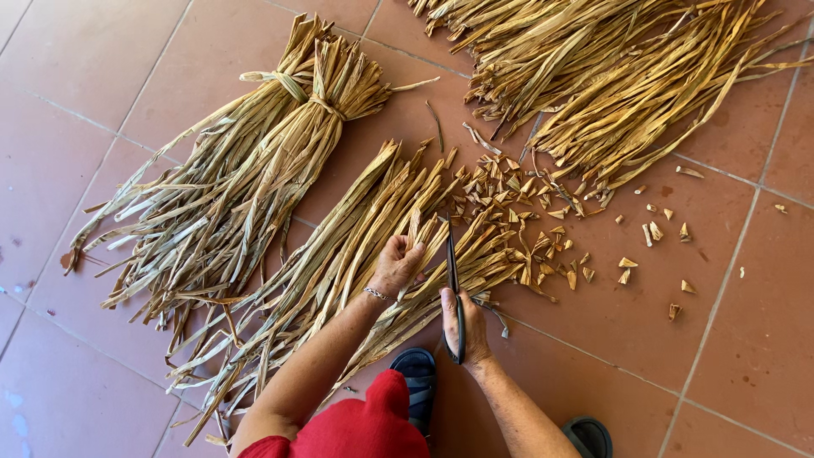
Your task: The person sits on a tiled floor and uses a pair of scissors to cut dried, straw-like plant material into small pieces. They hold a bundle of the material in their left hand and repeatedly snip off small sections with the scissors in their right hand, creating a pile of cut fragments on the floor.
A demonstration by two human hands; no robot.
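Observation:
My left hand (pixel 395 265) grips a dried yellow leaf strip (pixel 414 227) near its tip, above the loose sheaf of strips (pixel 339 263) lying on the tiled floor. A thin bracelet sits on that wrist. My right hand (pixel 462 326) holds black scissors (pixel 453 280); their blades point up toward the strip's tip beside my left fingers. Whether the blades touch the strip is unclear. Just beyond the scissors lies a scatter of cut-off leaf tips (pixel 530 220).
A tied bundle of strips (pixel 254 161) lies at the left, bound near its top. A big loose pile of strips (pixel 610 76) fills the upper right. My dark sandals (pixel 415 373) and red clothing (pixel 365 428) are at the bottom. The floor is terracotta tile (pixel 746 254).

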